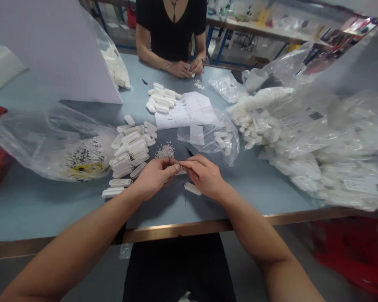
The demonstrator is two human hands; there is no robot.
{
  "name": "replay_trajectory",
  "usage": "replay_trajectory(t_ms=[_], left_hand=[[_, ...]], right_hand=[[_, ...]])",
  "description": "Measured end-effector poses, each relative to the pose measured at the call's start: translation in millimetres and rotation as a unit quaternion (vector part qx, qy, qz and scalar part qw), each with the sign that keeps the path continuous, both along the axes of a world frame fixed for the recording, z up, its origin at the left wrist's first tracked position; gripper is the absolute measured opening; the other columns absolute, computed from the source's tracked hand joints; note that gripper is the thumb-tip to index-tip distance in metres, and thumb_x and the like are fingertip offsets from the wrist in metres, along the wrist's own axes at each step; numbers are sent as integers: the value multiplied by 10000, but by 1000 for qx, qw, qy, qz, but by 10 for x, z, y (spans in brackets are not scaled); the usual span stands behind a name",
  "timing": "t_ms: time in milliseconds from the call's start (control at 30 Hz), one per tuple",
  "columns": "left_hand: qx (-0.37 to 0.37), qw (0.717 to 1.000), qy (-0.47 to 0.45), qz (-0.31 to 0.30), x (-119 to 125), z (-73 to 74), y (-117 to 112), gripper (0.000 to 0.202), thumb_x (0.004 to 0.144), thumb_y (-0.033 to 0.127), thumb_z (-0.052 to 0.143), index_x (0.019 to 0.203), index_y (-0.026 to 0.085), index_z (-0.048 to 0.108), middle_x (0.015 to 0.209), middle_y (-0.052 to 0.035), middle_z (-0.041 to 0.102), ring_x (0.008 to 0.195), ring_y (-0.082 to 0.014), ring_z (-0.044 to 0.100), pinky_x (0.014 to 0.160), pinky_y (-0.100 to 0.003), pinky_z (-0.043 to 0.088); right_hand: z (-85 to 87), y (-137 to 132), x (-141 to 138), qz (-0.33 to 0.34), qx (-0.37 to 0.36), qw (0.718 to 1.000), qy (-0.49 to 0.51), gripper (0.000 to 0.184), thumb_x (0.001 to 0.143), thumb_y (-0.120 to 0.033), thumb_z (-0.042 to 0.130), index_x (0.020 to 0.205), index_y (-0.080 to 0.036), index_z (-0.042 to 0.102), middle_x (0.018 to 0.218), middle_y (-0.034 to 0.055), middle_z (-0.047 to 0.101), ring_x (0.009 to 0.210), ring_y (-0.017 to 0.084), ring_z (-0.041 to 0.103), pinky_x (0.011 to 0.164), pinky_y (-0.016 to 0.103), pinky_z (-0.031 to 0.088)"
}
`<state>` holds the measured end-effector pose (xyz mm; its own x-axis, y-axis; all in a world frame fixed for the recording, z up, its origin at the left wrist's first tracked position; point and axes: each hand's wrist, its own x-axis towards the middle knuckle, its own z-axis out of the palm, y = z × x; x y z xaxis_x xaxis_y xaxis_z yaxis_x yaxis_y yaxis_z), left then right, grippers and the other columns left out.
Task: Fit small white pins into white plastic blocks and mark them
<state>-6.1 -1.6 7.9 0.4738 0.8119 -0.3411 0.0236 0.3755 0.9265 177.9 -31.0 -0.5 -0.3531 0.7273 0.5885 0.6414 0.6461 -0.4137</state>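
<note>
My left hand (pixel 157 177) is closed, its thumb and forefinger pinching a white plastic piece (pixel 182 171) that is mostly covered by the fingers. My right hand (pixel 207 177) meets it at the fingertips, fingers pressed together over the same piece; anything tiny in them is too small to make out. Just beyond the left hand lies a heap of tiny white parts (pixel 165 150). Below the right hand, a single white plastic strip (pixel 192 188) rests on the table. A pile of similar white strips (pixel 132 144) is stacked left of my hands.
A clear bag of small parts (pixel 85 157) lies left. Large filled bags (pixel 302 134) crowd the right. Beyond my hands are paper sheets (pixel 176 119), a small bag (pixel 229 144) and more strips (pixel 162 98). A co-worker's hands (pixel 189 68) handle small white parts opposite.
</note>
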Motion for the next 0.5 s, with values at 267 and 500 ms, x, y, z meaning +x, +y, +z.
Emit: replay_trajectory(t_ms=[267, 500], left_hand=[[18, 1000, 3, -15, -24, 18, 2, 277, 758, 424, 685, 749, 176, 561, 590, 64, 430, 464, -52, 327, 452, -215, 248], [33, 999, 33, -22, -17, 61, -2, 261, 787, 416, 643, 731, 181, 545, 536, 73, 389, 460, -63, 313, 451, -218, 237]], right_hand=[[42, -11, 23, -17, -13, 1000, 7, 189, 958, -194, 508, 995, -214, 693, 897, 49, 701, 840, 135, 648, 758, 265, 555], [33, -20, 16, -16, -7, 1000, 25, 136, 933, -194, 541, 964, -213, 672, 901, 41, 690, 841, 128, 648, 755, 250, 544]])
